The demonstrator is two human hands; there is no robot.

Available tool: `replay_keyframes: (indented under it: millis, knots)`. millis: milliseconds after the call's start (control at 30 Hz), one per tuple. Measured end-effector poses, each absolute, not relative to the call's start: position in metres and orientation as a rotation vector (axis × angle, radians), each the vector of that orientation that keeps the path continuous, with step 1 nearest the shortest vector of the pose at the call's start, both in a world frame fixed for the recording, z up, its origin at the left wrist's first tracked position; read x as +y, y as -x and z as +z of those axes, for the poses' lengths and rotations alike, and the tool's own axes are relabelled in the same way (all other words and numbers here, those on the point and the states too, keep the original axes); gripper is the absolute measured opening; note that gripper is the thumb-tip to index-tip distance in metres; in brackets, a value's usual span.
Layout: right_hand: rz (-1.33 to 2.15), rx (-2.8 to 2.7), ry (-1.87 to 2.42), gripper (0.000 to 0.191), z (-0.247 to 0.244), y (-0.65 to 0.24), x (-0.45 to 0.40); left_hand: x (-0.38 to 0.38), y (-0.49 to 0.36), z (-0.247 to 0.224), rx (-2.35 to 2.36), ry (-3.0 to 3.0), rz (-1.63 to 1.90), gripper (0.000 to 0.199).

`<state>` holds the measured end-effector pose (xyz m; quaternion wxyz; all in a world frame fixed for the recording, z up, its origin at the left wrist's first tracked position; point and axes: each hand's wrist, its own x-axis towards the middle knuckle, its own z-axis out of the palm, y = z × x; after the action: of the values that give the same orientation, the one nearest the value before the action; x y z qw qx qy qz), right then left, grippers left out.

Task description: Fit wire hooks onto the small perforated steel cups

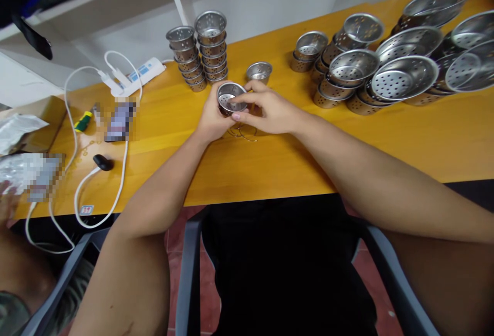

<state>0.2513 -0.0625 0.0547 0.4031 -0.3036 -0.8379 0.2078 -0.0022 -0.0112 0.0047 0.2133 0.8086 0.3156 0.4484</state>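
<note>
Black cloth [285, 269] over the wearer's lap lies nearest, between grey plastic chair arms [187, 279]. Landmark: small silver perforated metal cup [231, 95], mouth up, at the wearer's hands over the glossy yellow-brown wooden table [239, 181].

Left hand [213, 115] wrapped around the cup's side, gripping it. Right hand [272, 109]: thumb at the rim, a fingertip reaching over the mouth; whether it pinches anything, cannot tell. Thin wire-like loops [249, 133] just below the cup, partly hidden.

Just behind the cup, to its right: single silver perforated cup [259, 71], upright. Behind, to its left: two tall stacks of nested silver cups [211, 50], side by side. Well right of it: clustered silver perforated cups and wider bowls [405, 78], several tilted.

Well left of it: white power strip [145, 72] with cables, pixelated phone [119, 121], green-and-yellow handle [83, 121], small black rounded object [103, 162]. Farthest left, another person's hand [6, 202], blurred.
</note>
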Motion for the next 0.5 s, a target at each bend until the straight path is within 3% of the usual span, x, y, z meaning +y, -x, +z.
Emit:
replay_keyframes:
  millis: [500]
  knots:
    - [0.526, -2.094, 0.783, 0.057, 0.0561, -0.2543, -0.0600, -0.0104, 0.0031, 0.0031, 0.818, -2.323, 1.194, 0.115]
